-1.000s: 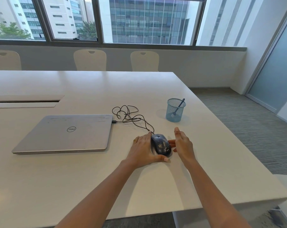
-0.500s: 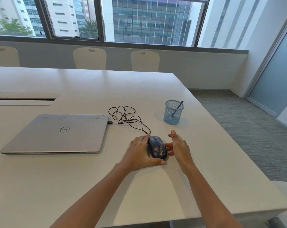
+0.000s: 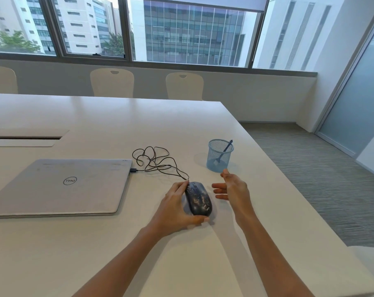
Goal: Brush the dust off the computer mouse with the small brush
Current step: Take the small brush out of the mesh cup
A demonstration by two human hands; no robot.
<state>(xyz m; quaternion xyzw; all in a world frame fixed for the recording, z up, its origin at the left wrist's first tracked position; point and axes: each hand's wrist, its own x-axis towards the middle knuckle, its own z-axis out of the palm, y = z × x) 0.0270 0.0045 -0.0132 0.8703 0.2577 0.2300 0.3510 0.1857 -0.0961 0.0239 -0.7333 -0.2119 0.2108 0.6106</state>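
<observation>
A dark computer mouse with pale dust speckles lies on the white table. My left hand holds it from the left side, fingers along its edge and thumb at its near end. My right hand hovers just right of the mouse, fingers straight, clear of it and holding nothing. The small brush stands tilted in a blue mesh cup a little beyond my right hand.
A shut silver laptop lies to the left, with the mouse cable looped between it and the mouse. The table's right edge drops to carpet. Three chairs stand along the far side.
My right hand has come off the mouse's right side and lifted away towards the cup. My left hand stays on the mouse.
</observation>
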